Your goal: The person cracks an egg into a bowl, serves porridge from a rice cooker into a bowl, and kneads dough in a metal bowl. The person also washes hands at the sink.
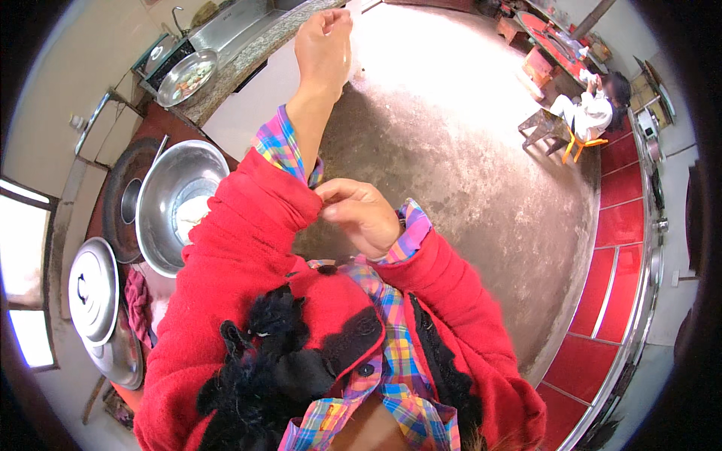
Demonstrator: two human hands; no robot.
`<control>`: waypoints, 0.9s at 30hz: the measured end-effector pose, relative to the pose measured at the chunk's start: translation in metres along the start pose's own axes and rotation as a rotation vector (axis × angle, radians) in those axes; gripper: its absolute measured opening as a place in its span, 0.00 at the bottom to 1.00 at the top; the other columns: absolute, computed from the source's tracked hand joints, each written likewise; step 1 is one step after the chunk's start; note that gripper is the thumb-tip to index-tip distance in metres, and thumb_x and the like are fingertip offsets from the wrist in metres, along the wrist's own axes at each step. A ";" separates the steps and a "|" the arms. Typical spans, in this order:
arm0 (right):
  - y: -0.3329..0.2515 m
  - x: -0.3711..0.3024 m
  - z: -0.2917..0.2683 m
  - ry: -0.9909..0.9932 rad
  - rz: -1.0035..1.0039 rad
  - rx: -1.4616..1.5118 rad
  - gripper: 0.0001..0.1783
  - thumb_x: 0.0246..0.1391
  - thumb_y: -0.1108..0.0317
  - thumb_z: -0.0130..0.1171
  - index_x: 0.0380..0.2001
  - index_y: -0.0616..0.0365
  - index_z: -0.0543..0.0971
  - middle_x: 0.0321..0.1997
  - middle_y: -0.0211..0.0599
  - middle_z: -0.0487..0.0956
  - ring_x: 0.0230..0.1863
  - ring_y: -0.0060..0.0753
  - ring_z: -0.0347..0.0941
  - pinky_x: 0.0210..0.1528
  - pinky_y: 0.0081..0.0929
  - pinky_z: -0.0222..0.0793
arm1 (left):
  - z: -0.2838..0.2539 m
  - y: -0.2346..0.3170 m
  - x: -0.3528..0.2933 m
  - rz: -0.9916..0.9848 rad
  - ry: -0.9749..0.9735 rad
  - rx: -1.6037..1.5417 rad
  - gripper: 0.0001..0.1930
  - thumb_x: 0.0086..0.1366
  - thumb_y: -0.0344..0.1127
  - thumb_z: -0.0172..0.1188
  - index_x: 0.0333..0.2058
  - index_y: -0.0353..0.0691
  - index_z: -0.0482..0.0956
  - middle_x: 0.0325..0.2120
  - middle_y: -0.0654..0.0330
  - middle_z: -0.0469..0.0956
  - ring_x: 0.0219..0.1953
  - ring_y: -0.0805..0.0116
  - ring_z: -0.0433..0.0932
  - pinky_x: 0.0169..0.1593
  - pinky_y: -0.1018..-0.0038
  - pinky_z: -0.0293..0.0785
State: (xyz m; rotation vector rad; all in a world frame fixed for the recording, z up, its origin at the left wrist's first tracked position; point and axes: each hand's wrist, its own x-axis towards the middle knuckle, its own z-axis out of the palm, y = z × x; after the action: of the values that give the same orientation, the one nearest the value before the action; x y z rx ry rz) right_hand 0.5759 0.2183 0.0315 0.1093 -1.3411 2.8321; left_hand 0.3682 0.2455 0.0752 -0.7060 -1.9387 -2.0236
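My left hand (323,56) is raised at the upper middle with its fingers curled in; nothing shows in them. Around that forearm sit a bunched red coat sleeve (259,203) and a plaid shirt cuff (282,143), pushed back from the wrist. My right hand (365,218) pinches the edge of the red sleeve between thumb and fingers. Left of my arm stands a large metal basin (154,169) with something white and rounded (192,214) in it, partly hidden by the sleeve.
A metal pan lid (94,289) and a dark red cloth (138,301) lie at the left. By the sink (233,30) is a tray (165,90) of chopped food. Red-fronted cabinets (579,338) line the right. A person (590,113) sits on an orange chair at the far right.
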 end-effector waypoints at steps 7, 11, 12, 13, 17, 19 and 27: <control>-0.002 0.022 -0.010 0.143 0.056 0.291 0.16 0.47 0.76 0.47 0.42 0.62 0.71 0.37 0.33 0.73 0.30 0.26 0.70 0.31 0.31 0.71 | -0.021 0.064 -0.010 -0.377 0.061 -0.569 0.12 0.54 0.38 0.54 0.36 0.41 0.73 0.33 0.63 0.72 0.36 0.72 0.69 0.41 0.70 0.60; 0.005 0.026 -0.001 0.060 0.007 0.160 0.17 0.49 0.76 0.47 0.45 0.62 0.71 0.42 0.30 0.69 0.38 0.24 0.67 0.43 0.24 0.65 | -0.027 0.062 -0.010 -0.383 0.101 -0.586 0.13 0.54 0.38 0.54 0.37 0.39 0.72 0.34 0.62 0.72 0.36 0.71 0.69 0.41 0.71 0.62; 0.011 0.027 -0.007 0.040 -0.067 0.033 0.15 0.49 0.76 0.47 0.42 0.64 0.73 0.44 0.29 0.65 0.45 0.22 0.62 0.48 0.20 0.59 | -0.025 0.061 -0.010 -0.384 0.106 -0.592 0.13 0.54 0.37 0.54 0.37 0.39 0.72 0.33 0.62 0.72 0.36 0.71 0.69 0.41 0.71 0.62; 0.018 0.028 -0.012 0.020 -0.125 0.027 0.13 0.49 0.75 0.48 0.39 0.64 0.74 0.46 0.27 0.62 0.47 0.21 0.60 0.48 0.18 0.57 | -0.023 0.059 -0.009 -0.400 0.101 -0.606 0.13 0.54 0.37 0.54 0.38 0.39 0.71 0.33 0.62 0.72 0.36 0.71 0.69 0.41 0.71 0.63; 0.022 0.036 -0.022 -0.040 -0.006 -0.029 0.13 0.51 0.75 0.46 0.41 0.64 0.73 0.51 0.30 0.59 0.52 0.25 0.58 0.53 0.22 0.54 | -0.021 0.049 -0.007 -0.451 0.034 -0.624 0.13 0.54 0.37 0.54 0.38 0.38 0.71 0.32 0.63 0.71 0.35 0.72 0.68 0.41 0.72 0.64; 0.023 0.038 -0.024 -0.089 0.039 -0.195 0.12 0.50 0.75 0.47 0.39 0.62 0.74 0.51 0.31 0.60 0.50 0.25 0.58 0.51 0.21 0.55 | -0.019 0.047 -0.009 -0.476 -0.005 -0.597 0.13 0.54 0.37 0.54 0.37 0.39 0.71 0.32 0.63 0.71 0.35 0.72 0.68 0.41 0.72 0.64; 0.032 0.045 -0.026 -0.150 -0.087 -0.472 0.16 0.48 0.76 0.51 0.43 0.59 0.71 0.47 0.31 0.71 0.47 0.24 0.65 0.47 0.28 0.63 | 0.011 0.079 -0.061 -0.577 -0.453 -0.690 0.09 0.56 0.36 0.52 0.35 0.40 0.72 0.33 0.64 0.71 0.34 0.74 0.67 0.37 0.75 0.66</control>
State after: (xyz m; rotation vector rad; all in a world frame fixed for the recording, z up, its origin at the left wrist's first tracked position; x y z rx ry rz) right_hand 0.5283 0.2174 -0.0069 0.3678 -1.9383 2.3984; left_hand 0.4613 0.2412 0.1122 -0.8721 -1.7693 -3.2066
